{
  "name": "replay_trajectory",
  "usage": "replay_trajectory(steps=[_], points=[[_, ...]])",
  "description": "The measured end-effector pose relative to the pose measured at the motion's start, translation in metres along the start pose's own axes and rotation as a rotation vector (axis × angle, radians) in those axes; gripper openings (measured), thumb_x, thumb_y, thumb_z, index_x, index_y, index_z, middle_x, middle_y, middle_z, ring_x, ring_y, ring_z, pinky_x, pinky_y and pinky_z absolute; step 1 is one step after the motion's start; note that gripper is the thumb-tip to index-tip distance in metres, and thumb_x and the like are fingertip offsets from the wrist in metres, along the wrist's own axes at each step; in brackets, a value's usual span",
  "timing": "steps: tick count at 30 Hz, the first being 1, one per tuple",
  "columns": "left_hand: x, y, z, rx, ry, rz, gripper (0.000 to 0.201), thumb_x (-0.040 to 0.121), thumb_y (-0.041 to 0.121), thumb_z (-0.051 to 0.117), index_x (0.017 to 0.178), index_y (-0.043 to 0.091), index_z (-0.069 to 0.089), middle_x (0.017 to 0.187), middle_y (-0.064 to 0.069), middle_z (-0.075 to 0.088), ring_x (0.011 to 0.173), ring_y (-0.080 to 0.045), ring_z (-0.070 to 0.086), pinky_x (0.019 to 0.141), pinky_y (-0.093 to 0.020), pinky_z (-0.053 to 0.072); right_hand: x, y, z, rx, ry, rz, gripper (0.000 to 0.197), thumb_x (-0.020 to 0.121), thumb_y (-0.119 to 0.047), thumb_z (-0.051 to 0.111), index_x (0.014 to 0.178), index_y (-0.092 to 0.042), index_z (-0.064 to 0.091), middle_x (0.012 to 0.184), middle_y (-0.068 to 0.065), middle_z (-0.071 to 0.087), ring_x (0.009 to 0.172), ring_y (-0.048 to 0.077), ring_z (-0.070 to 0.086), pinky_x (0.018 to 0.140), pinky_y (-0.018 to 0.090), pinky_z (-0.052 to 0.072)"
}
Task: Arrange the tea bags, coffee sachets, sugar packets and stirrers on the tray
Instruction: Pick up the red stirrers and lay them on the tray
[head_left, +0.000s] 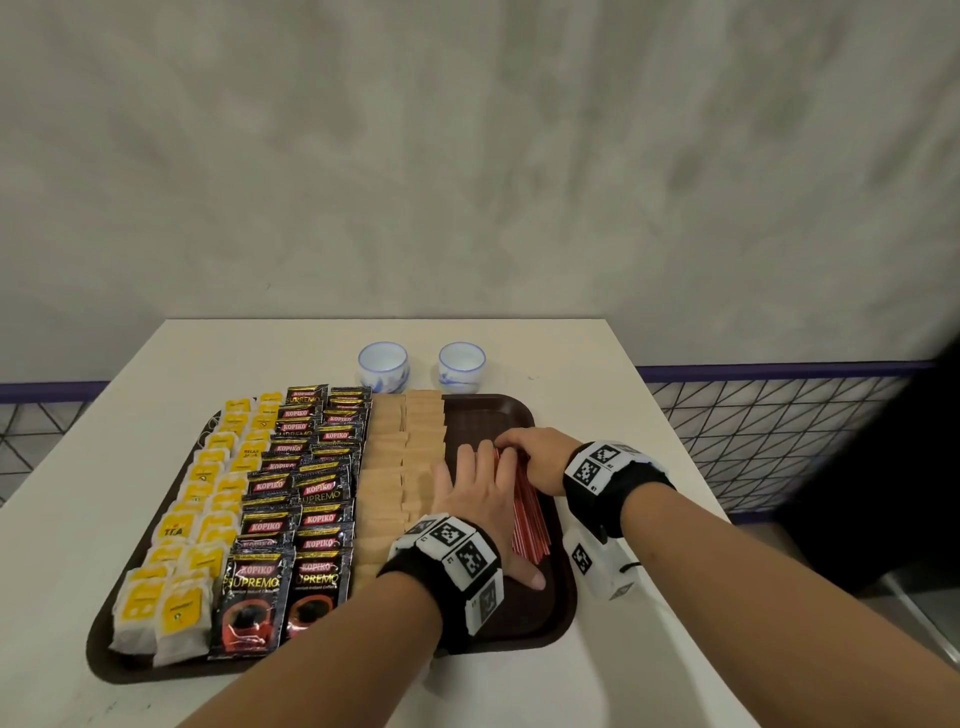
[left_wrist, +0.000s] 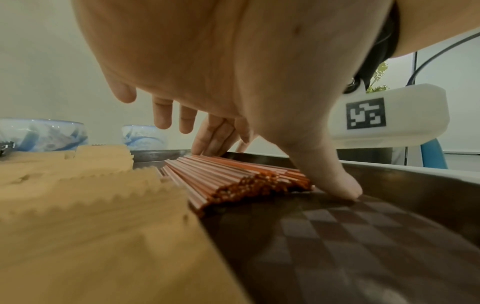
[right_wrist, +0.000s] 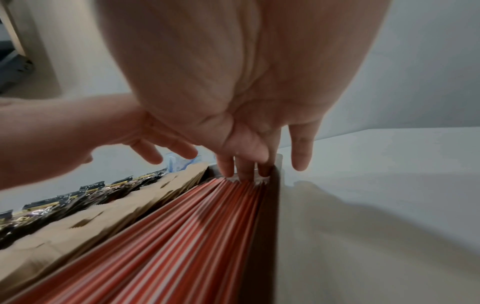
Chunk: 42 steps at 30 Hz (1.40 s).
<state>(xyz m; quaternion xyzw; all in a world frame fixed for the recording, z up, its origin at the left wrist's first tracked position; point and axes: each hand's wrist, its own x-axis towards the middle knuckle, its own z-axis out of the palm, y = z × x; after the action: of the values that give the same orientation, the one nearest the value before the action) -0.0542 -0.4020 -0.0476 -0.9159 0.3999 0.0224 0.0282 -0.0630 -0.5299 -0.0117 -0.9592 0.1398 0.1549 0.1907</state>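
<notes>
A dark brown tray (head_left: 498, 415) holds columns of yellow tea bags (head_left: 197, 519), black coffee sachets (head_left: 306, 499) and brown sugar packets (head_left: 400, 457). A bundle of red-and-white stirrers (head_left: 527, 519) lies lengthwise along the tray's right side. My left hand (head_left: 478, 493) is spread flat over the bundle with straight fingers, and its thumb (left_wrist: 337, 185) presses the tray floor beside the stirrers' near ends (left_wrist: 233, 174). My right hand (head_left: 535, 457) has its fingertips (right_wrist: 244, 168) against the far ends of the stirrers (right_wrist: 182, 236). Neither hand grips anything.
Two small blue-and-white cups (head_left: 383, 366) (head_left: 461, 364) stand on the white table (head_left: 597, 374) just behind the tray. The tray's right rim (right_wrist: 262, 226) runs close beside the stirrers. A wire-mesh railing (head_left: 753, 431) lies beyond the table's right edge.
</notes>
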Motion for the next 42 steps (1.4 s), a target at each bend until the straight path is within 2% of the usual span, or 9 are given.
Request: replay_trajectory(steps=[9,15,17,20,22,24,28,34,42], points=[[-0.004,-0.003,-0.009,-0.088,-0.001,-0.034,0.126,0.048,0.078,0.067,0.143,0.019,0.010,0.146,-0.005,0.020,0.132,-0.029,0.022,0.107,-0.051,0.017,0.001,0.000,0.001,0.046,-0.018,0.016,0.055,0.091,0.003,0.044,0.143,-0.017,0.041,0.143,0.007,0.049,0.131,0.023,0.047,0.110,0.032,0.037],[-0.053,-0.083,-0.057,-0.267,0.085,-0.091,0.109,0.051,0.091,0.044,0.142,0.035,0.020,0.149,0.013,0.018,0.137,-0.015,0.017,0.107,-0.047,0.017,-0.019,0.010,-0.002,0.256,0.190,0.023,0.056,0.089,0.003,0.045,0.142,-0.016,0.041,0.144,0.005,0.048,0.133,0.019,0.044,0.111,0.026,0.031],[-0.087,-0.134,-0.067,-0.362,0.190,-0.184,0.110,0.045,0.095,0.030,0.139,0.038,0.028,0.146,0.014,0.029,0.134,-0.014,0.025,0.106,-0.045,0.022,-0.033,0.020,0.000,0.290,0.249,0.083,0.053,0.092,-0.002,0.048,0.143,-0.015,0.039,0.143,0.004,0.048,0.131,0.020,0.045,0.108,0.027,0.033],[-0.133,-0.221,-0.038,-0.551,0.291,-0.505,0.109,0.052,0.088,0.040,0.132,0.015,0.048,0.134,-0.010,0.053,0.123,-0.033,0.047,0.100,-0.051,0.036,-0.055,0.034,0.015,0.345,0.262,0.194,0.049,0.093,-0.011,0.053,0.141,-0.016,0.041,0.135,0.004,0.054,0.118,0.020,0.054,0.102,0.030,0.040],[-0.159,-0.277,0.010,-0.745,0.243,-0.699,0.123,0.045,0.094,0.047,0.130,0.005,0.047,0.130,-0.025,0.051,0.119,-0.044,0.046,0.099,-0.056,0.037,-0.066,0.038,0.030,0.439,0.190,0.250,0.049,0.094,-0.014,0.054,0.141,-0.013,0.042,0.130,0.005,0.056,0.113,0.021,0.057,0.098,0.034,0.046],[-0.175,-0.301,0.048,-0.929,0.214,-0.786,0.126,0.042,0.093,0.051,0.137,0.012,0.037,0.137,-0.020,0.044,0.125,-0.042,0.043,0.102,-0.054,0.036,-0.074,0.036,0.043,0.521,0.127,0.294,0.049,0.094,-0.014,0.054,0.141,-0.009,0.040,0.128,0.009,0.056,0.108,0.023,0.058,0.091,0.034,0.051],[-0.179,-0.278,0.054,-1.038,0.138,-0.727,0.120,0.047,0.088,0.053,0.143,0.021,0.028,0.128,-0.004,0.056,0.114,-0.030,0.054,0.107,-0.049,0.036,-0.082,0.028,0.061,0.619,0.109,0.312,0.039,0.096,-0.015,0.053,0.133,-0.005,0.051,0.114,0.002,0.063,0.114,0.028,0.060,0.102,0.044,0.047],[-0.181,-0.256,0.035,-1.080,0.085,-0.654,0.125,0.042,0.085,0.048,0.145,0.018,0.027,0.138,-0.009,0.051,0.127,-0.028,0.046,0.110,-0.042,0.029,-0.097,0.011,0.070,0.645,0.092,0.274,0.022,0.094,-0.010,0.051,0.109,-0.021,0.064,0.109,0.002,0.070,0.108,0.021,0.063,0.103,0.043,0.046],[-0.222,-0.237,0.028,-1.141,0.101,-0.689,0.153,0.008,0.096,0.051,0.139,0.018,0.039,0.136,-0.012,0.053,0.128,-0.031,0.045,0.113,-0.046,0.029,-0.131,0.005,0.085,0.583,0.046,0.310,0.036,0.098,-0.008,0.045,0.131,-0.016,0.055,0.124,-0.001,0.064,0.119,0.018,0.057,0.108,0.037,0.042]])
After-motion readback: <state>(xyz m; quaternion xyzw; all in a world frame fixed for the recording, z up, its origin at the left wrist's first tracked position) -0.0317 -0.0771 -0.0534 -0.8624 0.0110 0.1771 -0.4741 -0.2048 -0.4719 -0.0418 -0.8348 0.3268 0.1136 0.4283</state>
